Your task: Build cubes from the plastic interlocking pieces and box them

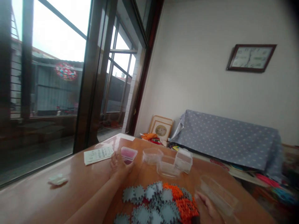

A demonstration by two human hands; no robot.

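Note:
My left hand (119,166) is closed around a small plastic box with a pink inside (129,153), its fingers on the left side and thumb at the near side. At the lower right, my right hand (206,209) is partly cut off by the frame, its fingers curled in against the orange interlocking pieces (186,209). Whatever those fingers hold, if anything, is hidden. Grey toothed interlocking pieces (143,214) lie in a heap to the left of the orange ones.
Clear plastic boxes (168,167) stand beyond the pile, and a long clear container (218,194) lies at right. A written paper pad (98,155) and a pale crumpled item (58,179) are on the wooden table (80,183). A cloth-covered piece (229,137) stands behind.

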